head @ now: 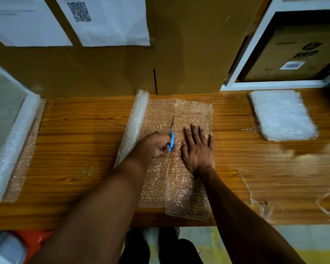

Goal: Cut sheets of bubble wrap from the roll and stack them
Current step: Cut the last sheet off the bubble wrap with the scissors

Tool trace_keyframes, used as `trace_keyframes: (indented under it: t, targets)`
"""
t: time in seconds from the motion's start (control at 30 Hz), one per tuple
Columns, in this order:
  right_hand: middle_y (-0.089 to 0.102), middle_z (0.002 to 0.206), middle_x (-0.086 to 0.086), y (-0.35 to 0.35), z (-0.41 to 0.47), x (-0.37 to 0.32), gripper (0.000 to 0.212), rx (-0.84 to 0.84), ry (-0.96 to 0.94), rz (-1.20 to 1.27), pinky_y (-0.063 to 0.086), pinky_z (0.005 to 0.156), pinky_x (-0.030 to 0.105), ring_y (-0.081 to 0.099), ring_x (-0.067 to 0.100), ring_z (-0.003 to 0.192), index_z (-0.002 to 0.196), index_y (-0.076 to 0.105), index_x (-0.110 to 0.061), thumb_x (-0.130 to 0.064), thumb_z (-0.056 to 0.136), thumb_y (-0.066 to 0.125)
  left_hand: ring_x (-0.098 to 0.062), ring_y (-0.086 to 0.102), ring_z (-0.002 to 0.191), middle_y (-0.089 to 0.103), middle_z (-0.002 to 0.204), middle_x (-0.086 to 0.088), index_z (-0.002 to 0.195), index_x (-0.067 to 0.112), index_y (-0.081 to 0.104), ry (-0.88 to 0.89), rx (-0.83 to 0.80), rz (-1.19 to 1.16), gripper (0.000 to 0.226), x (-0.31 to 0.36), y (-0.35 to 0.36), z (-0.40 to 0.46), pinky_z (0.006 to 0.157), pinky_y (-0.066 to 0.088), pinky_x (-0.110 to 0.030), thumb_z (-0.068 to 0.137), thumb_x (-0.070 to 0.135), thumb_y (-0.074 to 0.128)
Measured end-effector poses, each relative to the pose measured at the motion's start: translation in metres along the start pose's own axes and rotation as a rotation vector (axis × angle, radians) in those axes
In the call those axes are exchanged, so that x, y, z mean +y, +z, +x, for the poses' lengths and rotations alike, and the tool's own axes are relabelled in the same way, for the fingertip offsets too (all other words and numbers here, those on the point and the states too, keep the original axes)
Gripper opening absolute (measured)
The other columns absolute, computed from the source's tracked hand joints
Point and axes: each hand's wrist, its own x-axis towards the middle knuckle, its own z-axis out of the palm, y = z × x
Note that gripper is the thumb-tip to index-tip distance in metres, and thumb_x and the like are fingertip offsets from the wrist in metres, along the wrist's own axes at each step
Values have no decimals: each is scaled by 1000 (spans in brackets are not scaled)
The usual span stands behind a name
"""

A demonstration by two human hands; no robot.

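Clear bubble wrap (191, 115) half cut, left hand (154, 145) gripping scissors (171, 139), right hand (197, 149) flat

A roll of clear bubble wrap (135, 125) is laid on the wooden table, its axis running away from the near edge, with a length of wrap unrolled flat to its right. A cut is seen running up that unrolled sheet (189, 187) from the near edge, so that the right-hand strip is partly separated. A pair of blue-handled scissors (171, 137) is set in the cut, blades pointing away. A white, neatly squared stack of cut bubble-wrap sheets (282, 114) is placed well apart at the far right.
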Motion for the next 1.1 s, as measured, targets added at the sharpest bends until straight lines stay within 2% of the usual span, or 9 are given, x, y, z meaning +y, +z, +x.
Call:
trace_keyframes:
  t: [0.13,0.23,0.43,0.5,0.6,0.8,0.9,0.97,1.1]
  targets:
    - [-2,175,-2,-1,0,-1,64,5,4,5,3,127,60,-5,23,162,167,7,-29,-51,108,12,-7,66,54,64,80,-8,89,11,66,-27,-42,-25,21,3,-1,-1,36,34,-8,105,11,52]
    - [-3,175,-2,0,1,0,63,-7,8,7,2,127,60,-6,23,162,167,6,-30,-51,108,12,-6,62,51,65,82,-10,92,11,65,-60,-120,-31,16,9,-4,-2,37,37,-10,104,16,56]
    - [-4,175,-3,1,1,0,63,-7,21,14,3,127,60,-7,21,162,167,7,-31,-50,108,16,-9,55,77,66,90,-11,102,18,63,-117,-193,14,12,27,-11,-1,38,38,-12,102,29,56]
    - [-5,175,-3,0,1,0,63,-5,15,3,3,127,60,-8,22,162,167,5,-31,-50,108,16,-7,54,65,67,92,-13,98,13,64,-140,-207,28,20,32,-12,2,39,39,-12,103,29,54]
    - [-6,175,-2,-1,1,-1,63,-5,11,3,2,127,60,-9,21,161,167,5,-30,-51,108,15,-10,65,52,68,93,-15,98,8,63,-130,-214,9,24,42,-11,2,41,40,-14,105,28,51]
    - [-7,175,-2,-1,1,-1,63,-10,10,7,2,127,60,-10,22,161,167,4,-30,-52,109,12,-13,71,69,65,101,-10,104,8,59,-127,-257,97,37,54,-12,4,47,44,-16,98,45,57]
    - [-6,175,-2,-1,1,-1,63,-1,11,9,3,127,60,-9,22,161,167,4,-30,-51,109,13,-15,69,75,64,95,-9,107,10,61,-115,-204,108,31,54,-12,9,45,44,-15,99,40,60]
    - [-5,175,-2,0,1,-1,62,1,13,19,3,127,60,-9,21,161,167,4,-31,-51,109,13,-14,70,65,61,90,-9,105,13,63,-93,-164,54,17,53,-12,14,39,39,-12,104,28,55]
    - [-6,175,-2,-2,1,-2,63,-1,14,15,2,127,59,-9,21,161,167,2,-31,-50,109,13,-6,61,48,59,79,-10,99,9,61,-18,-141,-7,11,47,-14,22,35,29,-9,104,16,55]
